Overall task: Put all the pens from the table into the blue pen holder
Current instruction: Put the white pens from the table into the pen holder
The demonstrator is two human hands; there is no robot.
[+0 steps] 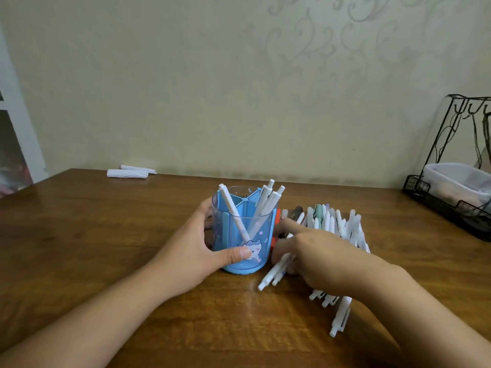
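A person's left hand (195,251) wraps the blue pen holder (243,229) near the middle of the wooden table (106,221), thumb pressed to its front wall and fingers curled behind, while the right hand (316,251) closes on a few white pens (275,274) at the near edge of the pile of pens (334,229) just right of the holder. A handful of pens already lean in its divided compartments; most remain on the table. The step looks best done by keeping the holder braced, lifting only a small, aligned bunch, and lowering it tip-first into an open compartment so nothing catches the dividers or tips the cup.
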